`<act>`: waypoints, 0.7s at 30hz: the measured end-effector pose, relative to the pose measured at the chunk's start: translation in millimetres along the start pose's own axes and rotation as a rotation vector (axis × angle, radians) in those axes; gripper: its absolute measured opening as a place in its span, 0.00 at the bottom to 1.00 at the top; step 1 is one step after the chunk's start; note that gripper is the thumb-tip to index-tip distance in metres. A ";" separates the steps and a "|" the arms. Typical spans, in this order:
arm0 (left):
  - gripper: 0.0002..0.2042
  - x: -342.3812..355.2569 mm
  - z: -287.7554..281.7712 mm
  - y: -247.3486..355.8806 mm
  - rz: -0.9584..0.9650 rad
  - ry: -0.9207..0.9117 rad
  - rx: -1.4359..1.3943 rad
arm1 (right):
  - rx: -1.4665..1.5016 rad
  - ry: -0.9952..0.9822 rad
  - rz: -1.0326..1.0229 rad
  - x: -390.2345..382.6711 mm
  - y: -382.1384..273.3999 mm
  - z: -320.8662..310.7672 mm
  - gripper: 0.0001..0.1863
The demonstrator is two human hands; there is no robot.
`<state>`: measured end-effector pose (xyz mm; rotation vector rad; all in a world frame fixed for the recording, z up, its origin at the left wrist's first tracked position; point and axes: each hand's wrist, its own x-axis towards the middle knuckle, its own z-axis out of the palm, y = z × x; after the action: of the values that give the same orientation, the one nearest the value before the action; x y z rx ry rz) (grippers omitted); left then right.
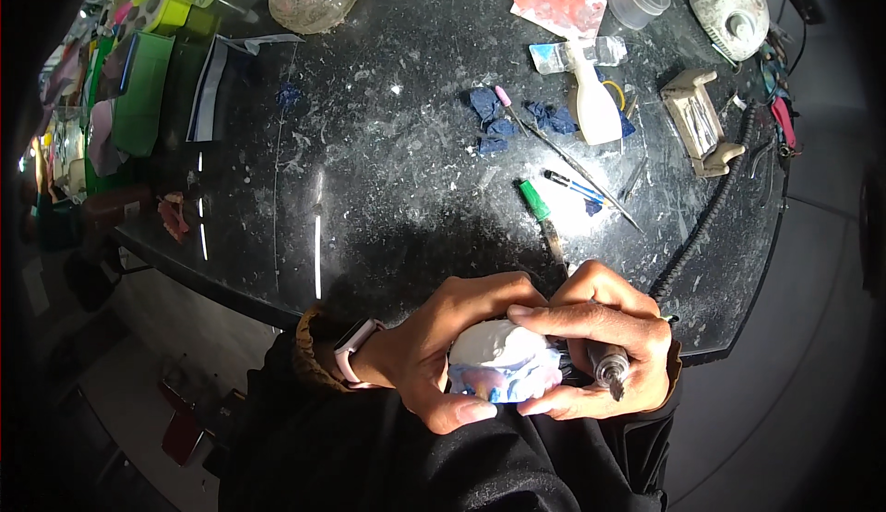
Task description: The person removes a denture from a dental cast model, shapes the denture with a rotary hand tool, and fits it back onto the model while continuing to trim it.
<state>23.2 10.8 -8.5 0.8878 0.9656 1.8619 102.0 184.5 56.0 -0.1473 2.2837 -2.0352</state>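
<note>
Close to my body at the table's near edge, my left hand (443, 346) is closed round a white plaster dental cast (498, 344). Its lower side carries blue and pinkish material (508, 383). My right hand (614, 327) braces thumb and fingers against the cast's right side. Within that same hand sits a dark metal handpiece (609, 364), one end pointing toward me; its other end is hidden by my fingers. A knife with a green handle (533, 200) lies just beyond my hands, its brown-stained blade running toward them.
A black coiled cord (701, 226) runs along the right side toward my right hand. Blue wax scraps (489, 110), a thin metal tool (581, 170) and a white bottle (595, 101) lie ahead. A wooden holder (697, 124) stands right; a green box (143, 96) stands left.
</note>
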 end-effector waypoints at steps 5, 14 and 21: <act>0.31 2.0 -0.9 -0.9 0.077 -0.014 0.083 | -0.030 0.064 0.039 -0.5 -1.1 6.4 0.32; 0.23 0.7 -1.9 21.4 -0.043 0.220 0.331 | -0.188 0.085 0.019 -3.4 4.4 3.9 0.30; 0.19 6.9 15.7 37.5 -0.170 0.339 0.277 | -0.198 0.121 -0.039 -7.8 10.0 8.8 0.31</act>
<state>20.7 8.0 32.6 0.6321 1.4884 1.7904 110.6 177.9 45.0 -0.0820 2.5741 -1.8798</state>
